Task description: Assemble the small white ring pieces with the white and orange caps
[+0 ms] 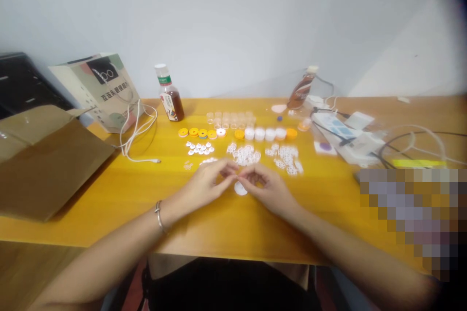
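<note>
Over the middle of the table, my left hand [215, 180] and my right hand [268, 185] meet at the fingertips. Both are closed in a pinch; whatever sits between them is too small and blurred to make out. Just under the fingertips lies a white round disc [241, 188]. Beyond the hands are a pile of white perforated discs [246, 154] and another such pile [286, 158] to its right. Small white pieces [200, 148] lie in rows at the left, with tiny pale bits [188, 165] nearer me.
Behind the piles run yellow rings [193, 132], white round pieces [260, 134] and clear cups [229, 119]. A dark drink bottle [171, 102] stands left, a brown bottle [302, 90] right. A paper bag [54, 160] and white cable [133, 138] lie left; a power strip [346, 143] with cords right.
</note>
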The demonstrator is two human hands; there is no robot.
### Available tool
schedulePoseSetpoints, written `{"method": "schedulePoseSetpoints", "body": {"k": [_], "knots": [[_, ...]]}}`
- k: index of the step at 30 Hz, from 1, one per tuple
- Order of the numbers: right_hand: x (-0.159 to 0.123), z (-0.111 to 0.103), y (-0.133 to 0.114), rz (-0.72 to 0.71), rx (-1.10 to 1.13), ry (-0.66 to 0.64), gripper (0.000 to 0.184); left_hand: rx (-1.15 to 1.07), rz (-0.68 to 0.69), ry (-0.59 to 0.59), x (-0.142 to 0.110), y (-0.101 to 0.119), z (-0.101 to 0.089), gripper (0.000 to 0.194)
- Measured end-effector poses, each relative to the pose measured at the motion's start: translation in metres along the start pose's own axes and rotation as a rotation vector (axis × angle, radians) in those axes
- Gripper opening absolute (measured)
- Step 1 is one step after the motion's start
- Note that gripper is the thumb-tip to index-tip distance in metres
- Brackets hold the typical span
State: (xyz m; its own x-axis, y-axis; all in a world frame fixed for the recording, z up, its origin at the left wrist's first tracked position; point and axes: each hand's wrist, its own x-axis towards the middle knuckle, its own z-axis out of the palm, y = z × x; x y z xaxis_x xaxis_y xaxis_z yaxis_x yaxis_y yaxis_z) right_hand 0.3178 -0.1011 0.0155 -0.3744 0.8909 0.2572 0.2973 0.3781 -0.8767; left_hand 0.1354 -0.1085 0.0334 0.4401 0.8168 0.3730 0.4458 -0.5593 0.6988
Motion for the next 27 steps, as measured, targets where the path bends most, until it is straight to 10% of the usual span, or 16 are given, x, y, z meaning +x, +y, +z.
{"method": "schedulePoseSetpoints", "body": {"k": [27], "knots": [[0.001,-0.009,0.001,0.235,0.231,-0.103,0.017,0.316,0.185,-0.055,-0.001,-0.012,0.007,0.020]]}}
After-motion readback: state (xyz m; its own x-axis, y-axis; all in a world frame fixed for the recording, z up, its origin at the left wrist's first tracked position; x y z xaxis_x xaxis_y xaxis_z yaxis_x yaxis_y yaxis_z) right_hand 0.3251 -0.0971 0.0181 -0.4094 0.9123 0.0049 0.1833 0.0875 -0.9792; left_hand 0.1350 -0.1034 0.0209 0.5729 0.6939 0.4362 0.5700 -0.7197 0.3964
